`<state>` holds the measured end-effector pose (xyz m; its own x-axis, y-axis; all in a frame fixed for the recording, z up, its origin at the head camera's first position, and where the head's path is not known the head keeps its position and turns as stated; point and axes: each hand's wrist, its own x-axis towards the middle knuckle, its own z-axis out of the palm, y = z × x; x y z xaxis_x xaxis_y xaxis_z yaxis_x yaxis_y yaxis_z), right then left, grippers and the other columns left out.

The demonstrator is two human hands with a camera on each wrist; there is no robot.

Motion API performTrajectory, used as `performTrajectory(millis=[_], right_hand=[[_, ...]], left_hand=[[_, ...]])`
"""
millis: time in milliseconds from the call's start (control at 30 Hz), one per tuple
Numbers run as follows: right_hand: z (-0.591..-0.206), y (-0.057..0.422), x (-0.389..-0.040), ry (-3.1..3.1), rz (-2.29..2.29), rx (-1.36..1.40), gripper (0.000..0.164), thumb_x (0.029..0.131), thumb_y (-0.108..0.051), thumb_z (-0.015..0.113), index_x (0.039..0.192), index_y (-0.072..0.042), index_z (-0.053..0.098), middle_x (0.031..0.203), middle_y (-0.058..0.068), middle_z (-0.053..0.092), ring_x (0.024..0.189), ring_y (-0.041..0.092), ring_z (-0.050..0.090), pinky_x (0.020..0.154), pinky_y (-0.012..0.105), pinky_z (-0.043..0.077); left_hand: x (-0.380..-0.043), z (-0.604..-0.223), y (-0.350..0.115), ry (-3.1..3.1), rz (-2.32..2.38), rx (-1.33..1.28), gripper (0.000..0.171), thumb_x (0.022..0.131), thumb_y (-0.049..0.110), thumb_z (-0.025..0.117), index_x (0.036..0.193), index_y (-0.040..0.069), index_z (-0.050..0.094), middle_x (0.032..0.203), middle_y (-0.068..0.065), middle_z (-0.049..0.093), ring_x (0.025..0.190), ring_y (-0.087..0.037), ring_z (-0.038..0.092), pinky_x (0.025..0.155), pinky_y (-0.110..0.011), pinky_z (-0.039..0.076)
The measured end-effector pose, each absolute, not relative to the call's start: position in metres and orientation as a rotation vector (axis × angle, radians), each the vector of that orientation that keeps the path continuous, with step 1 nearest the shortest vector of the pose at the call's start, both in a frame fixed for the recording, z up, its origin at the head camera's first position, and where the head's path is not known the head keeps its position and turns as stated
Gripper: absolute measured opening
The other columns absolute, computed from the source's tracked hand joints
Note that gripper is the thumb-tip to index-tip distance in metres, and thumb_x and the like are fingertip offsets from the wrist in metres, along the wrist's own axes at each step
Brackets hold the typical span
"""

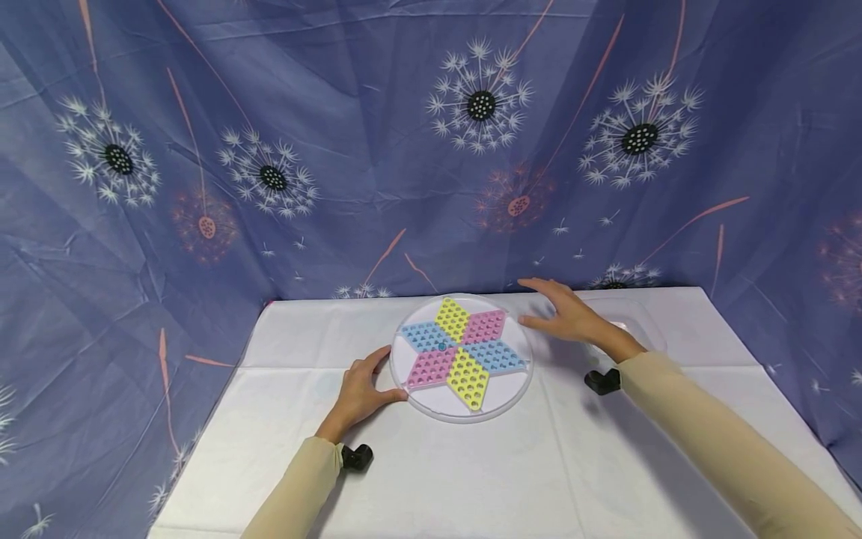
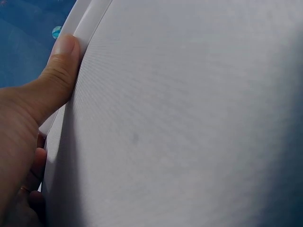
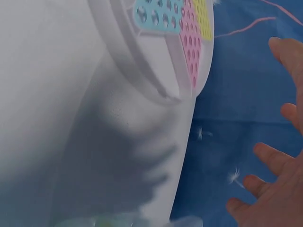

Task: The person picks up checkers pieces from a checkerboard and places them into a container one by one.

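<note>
A round white Chinese checkers board point(image 1: 417, 389) with a yellow, pink and blue star of holes lies on the table. One blue marble point(image 1: 441, 346) sits in the star's left blue part; a glassy marble point(image 2: 57, 32) shows past the rim in the left wrist view. My left hand point(image 1: 360, 388) holds the board's left rim, thumb against its near side and fingers farther along the edge. Off the right rim, my right hand point(image 1: 564, 313) is held above the table with fingers spread, holding nothing.
A clear plastic container point(image 1: 649, 318) stands behind my right wrist at the back right, partly hidden by it. White cloth covers the table point(image 1: 485, 479). A blue dandelion-print curtain point(image 1: 377, 150) rises right behind the table's far edge.
</note>
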<state>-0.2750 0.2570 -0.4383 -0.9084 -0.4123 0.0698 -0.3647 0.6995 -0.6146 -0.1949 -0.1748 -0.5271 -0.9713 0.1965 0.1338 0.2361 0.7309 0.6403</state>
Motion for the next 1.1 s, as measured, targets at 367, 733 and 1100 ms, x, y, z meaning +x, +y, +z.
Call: performTrajectory(millis=[367, 733, 1100], right_hand=[[-0.444, 0.217, -0.277, 2.766, -1.038, -0.8, 0.083, 0.091, -0.035, 0.08, 0.16, -0.017, 0.038, 0.165, 0.019, 0.026, 0.152, 0.046, 0.013, 0.112, 0.073, 0.014], [-0.453, 0.174, -0.284, 2.763, -1.029, -0.927, 0.081, 0.087, -0.03, 0.084, 0.156, -0.014, 0.045, 0.161, 0.019, 0.036, 0.149, 0.042, 0.024, 0.116, 0.069, 0.009], [-0.464, 0.14, -0.287, 2.771, -1.041, -0.947, 0.079, 0.084, -0.031, 0.087, 0.154, -0.019, 0.05, 0.151, 0.012, 0.048, 0.126, 0.034, 0.039, 0.1, 0.059, 0.035]], left_hand=[[-0.196, -0.526, -0.173, -2.895, -1.086, -0.357, 0.102, 0.069, 0.044, 0.095, 0.154, 0.014, 0.048, 0.101, -0.001, 0.057, 0.092, -0.02, 0.044, 0.091, -0.045, 0.035], [-0.196, -0.527, -0.172, -2.894, -1.087, -0.353, 0.102, 0.069, 0.044, 0.095, 0.154, 0.014, 0.048, 0.102, -0.001, 0.057, 0.093, -0.02, 0.046, 0.091, -0.045, 0.036], [-0.197, -0.526, -0.174, -2.891, -1.089, -0.347, 0.102, 0.069, 0.044, 0.095, 0.154, 0.013, 0.048, 0.103, -0.001, 0.059, 0.093, -0.021, 0.046, 0.092, -0.045, 0.035]])
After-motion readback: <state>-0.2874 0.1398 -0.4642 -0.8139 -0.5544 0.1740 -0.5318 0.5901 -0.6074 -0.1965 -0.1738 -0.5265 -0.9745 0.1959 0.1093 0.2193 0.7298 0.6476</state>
